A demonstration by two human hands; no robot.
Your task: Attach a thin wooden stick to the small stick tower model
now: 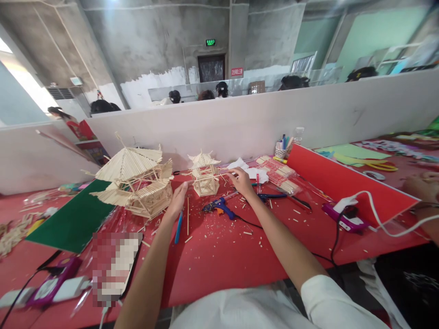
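Observation:
My right hand (241,181) pinches the end of a thin wooden stick (222,174) that reaches toward the small stick-built pavilion (206,178). This model has a tiered roof with upturned corners and stands upright on the red table. My left hand (177,199) is on the model's left side with fingers stretched out, and nothing shows in it. Close beside that hand stands a larger stick-built pavilion (137,183). Below the small model lies a blue glue gun (219,208). A blue pen-like tool (179,227) and a loose stick (188,215) rest near my left wrist.
A red board (350,187) leans at right by a purple power strip (345,218). Packs of sticks (279,173) and a pen cup (281,150) stand behind. At left are a green board (73,219) and a phone (118,265). A white partition (206,123) bounds the back.

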